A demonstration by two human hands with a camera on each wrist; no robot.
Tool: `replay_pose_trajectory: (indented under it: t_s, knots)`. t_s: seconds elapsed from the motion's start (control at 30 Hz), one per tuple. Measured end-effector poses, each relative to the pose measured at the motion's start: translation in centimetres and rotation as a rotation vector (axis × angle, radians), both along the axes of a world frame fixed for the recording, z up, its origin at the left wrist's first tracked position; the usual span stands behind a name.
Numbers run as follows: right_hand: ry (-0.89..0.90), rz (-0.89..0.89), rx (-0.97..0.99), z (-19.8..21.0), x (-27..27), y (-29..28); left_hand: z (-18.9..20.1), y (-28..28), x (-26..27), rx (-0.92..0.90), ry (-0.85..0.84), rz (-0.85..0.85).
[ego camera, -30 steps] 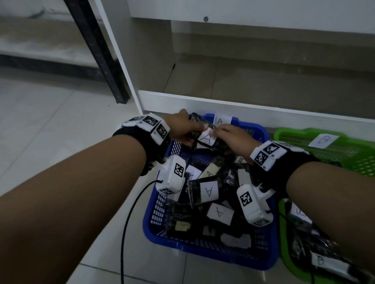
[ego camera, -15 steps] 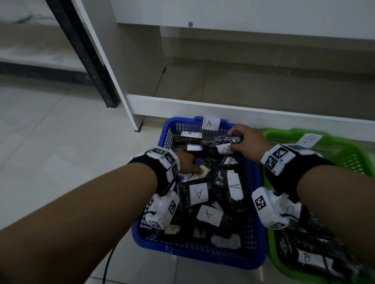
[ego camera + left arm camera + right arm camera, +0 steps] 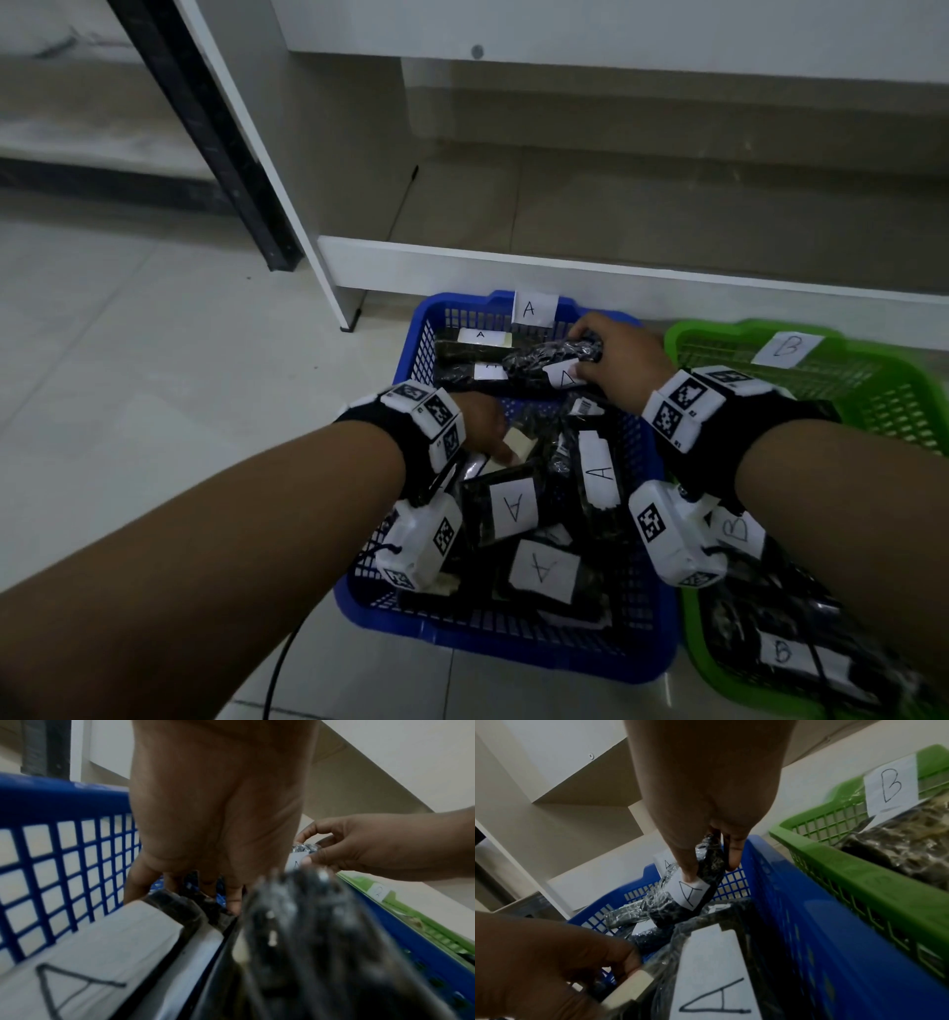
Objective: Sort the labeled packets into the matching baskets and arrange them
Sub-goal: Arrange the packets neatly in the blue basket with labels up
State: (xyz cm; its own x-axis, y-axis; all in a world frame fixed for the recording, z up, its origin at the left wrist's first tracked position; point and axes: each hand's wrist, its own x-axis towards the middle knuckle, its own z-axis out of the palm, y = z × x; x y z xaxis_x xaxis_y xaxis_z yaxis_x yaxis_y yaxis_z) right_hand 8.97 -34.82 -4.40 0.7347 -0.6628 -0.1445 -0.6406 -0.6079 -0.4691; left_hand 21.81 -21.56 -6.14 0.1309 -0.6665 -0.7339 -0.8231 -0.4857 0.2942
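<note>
A blue basket [image 3: 513, 647] tagged A [image 3: 531, 308] holds several black packets with A labels [image 3: 513, 506]. At its far end my right hand [image 3: 585, 354] pinches one black A packet [image 3: 549, 357] by its end, over two packets that lie flat there; the right wrist view shows thumb and fingers [image 3: 713, 866] round this packet [image 3: 670, 906]. My left hand [image 3: 493, 437] reaches into the basket's middle, fingers curled on a packet with a cream label [image 3: 516, 442]. In the left wrist view its fingers [image 3: 200, 888] point down among the packets. The green basket [image 3: 719, 329] tagged B [image 3: 788, 348] stands to the right.
Several B packets [image 3: 780, 652] lie in the near end of the green basket. A white shelf unit [image 3: 565, 267] rises right behind both baskets, with a black post [image 3: 205, 133] to its left. Tiled floor [image 3: 128, 385] spreads to the left. A black cable [image 3: 277, 668] hangs under my left arm.
My left hand has let go of the far packet and drawn back to the basket's middle. My right hand keeps hold of that packet at the far end.
</note>
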Motion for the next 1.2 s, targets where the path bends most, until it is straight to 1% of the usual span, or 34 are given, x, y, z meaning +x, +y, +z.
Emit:
replay_pose_trajectory:
  t_s: [0.1,0.2,0.3,0.37,0.43,0.5,0.57,0.63,0.8,0.9,1.0,1.07,1.13,1.2]
  knots:
    - [0.013,-0.003,0.010,0.0,0.1,0.0,0.9,0.1,0.1,0.015,0.015,-0.036]
    - [0.015,-0.007,0.020,0.1,0.2,-0.1,1.6,0.3,0.5,-0.033,0.061,0.031]
    - [-0.021,-0.052,0.038,0.6,0.4,0.1,2.2,1.0,1.0,-0.064,0.087,0.034]
    - [-0.069,-0.061,0.100,1.0,0.6,0.3,2.5,1.5,0.9,-0.099,0.122,0.035]
    - [-0.066,-0.029,0.193,1.3,1.1,0.6,2.7,1.9,0.4,-0.150,0.149,0.034]
    - [-0.015,0.002,0.232,1.3,1.5,1.3,3.0,2.6,-0.5,-0.211,0.144,-0.011]
    - [0.003,0.012,0.232,0.9,1.8,2.1,3.0,3.3,-1.2,-0.270,0.106,-0.092]
    - [0.023,0.012,0.219,0.4,2.1,2.9,3.0,3.8,-1.3,-0.292,0.081,-0.135]
    - [0.139,-0.033,0.188,0.1,3.3,4.6,3.9,3.5,0.3,-0.208,0.058,-0.128]
    - [0.131,-0.086,0.199,0.1,3.5,4.5,4.1,3.7,1.7,-0.155,0.124,-0.027]
    - [0.194,-0.060,0.188,-0.5,3.6,4.6,4.1,3.9,2.8,-0.156,0.143,0.065]
    - [0.175,-0.050,0.208,-0.7,3.7,4.9,4.2,4.0,3.3,-0.147,0.137,0.108]
    - [0.154,-0.022,0.216,-0.8,3.8,5.3,4.4,3.9,3.6,-0.141,0.110,0.110]
    - [0.150,0.001,0.223,-0.7,3.9,5.5,4.5,3.8,3.8,-0.157,0.045,0.073]
